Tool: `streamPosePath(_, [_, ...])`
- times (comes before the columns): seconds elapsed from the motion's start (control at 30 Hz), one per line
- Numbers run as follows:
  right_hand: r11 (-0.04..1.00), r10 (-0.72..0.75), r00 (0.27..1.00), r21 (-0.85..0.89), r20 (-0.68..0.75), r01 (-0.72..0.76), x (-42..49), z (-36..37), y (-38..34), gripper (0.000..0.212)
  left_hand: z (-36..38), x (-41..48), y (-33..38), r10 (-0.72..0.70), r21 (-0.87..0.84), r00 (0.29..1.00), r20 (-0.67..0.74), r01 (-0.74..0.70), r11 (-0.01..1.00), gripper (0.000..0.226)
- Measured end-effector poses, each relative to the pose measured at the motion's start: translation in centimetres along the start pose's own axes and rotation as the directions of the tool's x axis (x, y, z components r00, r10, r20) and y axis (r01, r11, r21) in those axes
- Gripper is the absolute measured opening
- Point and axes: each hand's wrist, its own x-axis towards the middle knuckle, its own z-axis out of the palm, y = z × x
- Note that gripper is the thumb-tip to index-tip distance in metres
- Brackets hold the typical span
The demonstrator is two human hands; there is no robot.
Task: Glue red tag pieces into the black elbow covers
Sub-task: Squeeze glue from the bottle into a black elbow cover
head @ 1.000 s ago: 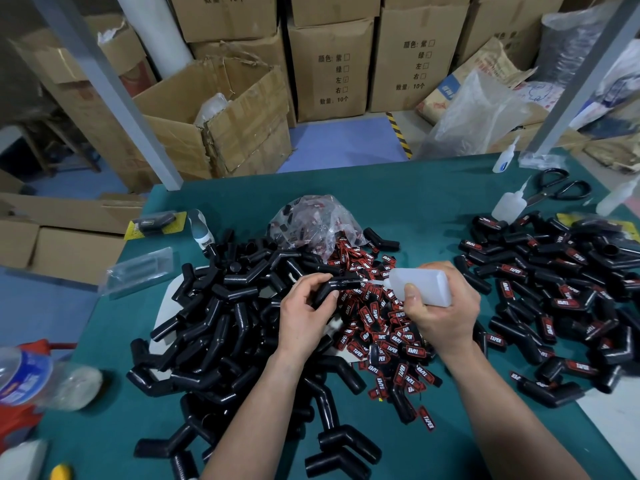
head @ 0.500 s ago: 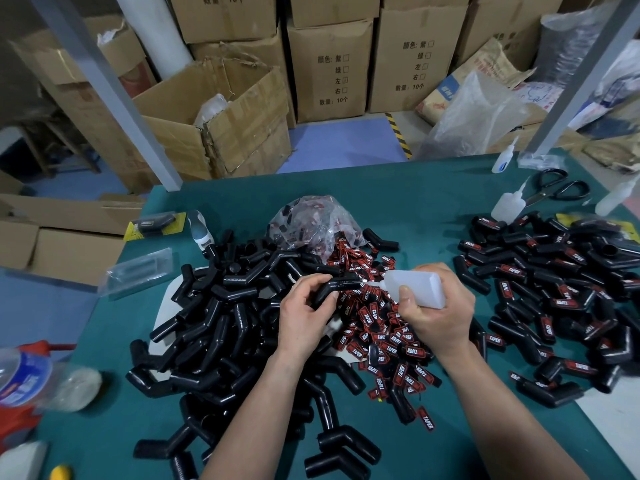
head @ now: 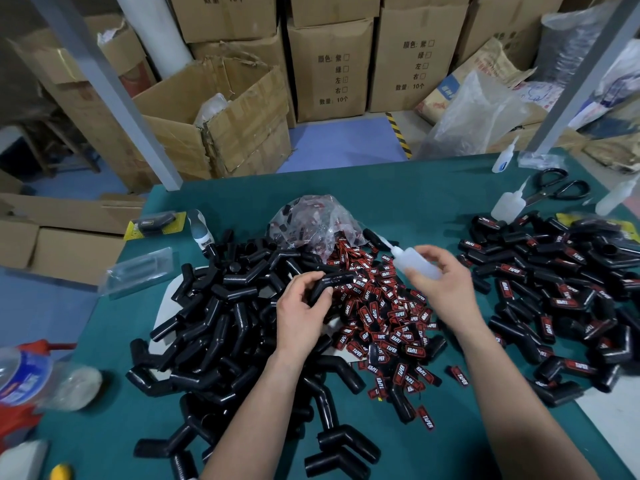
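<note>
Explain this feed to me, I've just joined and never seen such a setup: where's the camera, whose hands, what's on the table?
There is no machine: a person works bare-handed, and the single picture comes from a camera worn on their head, looking down. The left hand grips a black elbow cover; the right hand holds a white glue bottle, its nozzle clear of the cover. On the green table, red tags lie heaped in the middle, plain covers on the left, tagged covers on the right, scissors at the far right.
</note>
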Motion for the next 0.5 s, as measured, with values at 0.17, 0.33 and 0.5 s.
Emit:
streamPosePath(0.17, [0.949,0.109,0.993,-0.293,-0.044,-0.117,0.9,0.2,3.1,0.025,0.0,-0.1,0.0,-0.002,-0.018,1.0,0.012,0.002,1.0,0.04])
streamPosePath(0.33, [0.917,0.15,0.984,-0.358,-0.1,-0.177,1.0,0.6,4.3,0.028,0.0,-0.1,0.3,-0.013,-0.028,1.0,0.01,0.013,1.0,0.03])
streamPosePath(0.5, [0.869,0.203,0.972,-0.437,-0.115,-0.233,1.0,0.5,4.8,0.033,0.1,-0.1,0.1,-0.007,-0.041,1.0,0.012,0.008,0.999,0.029])
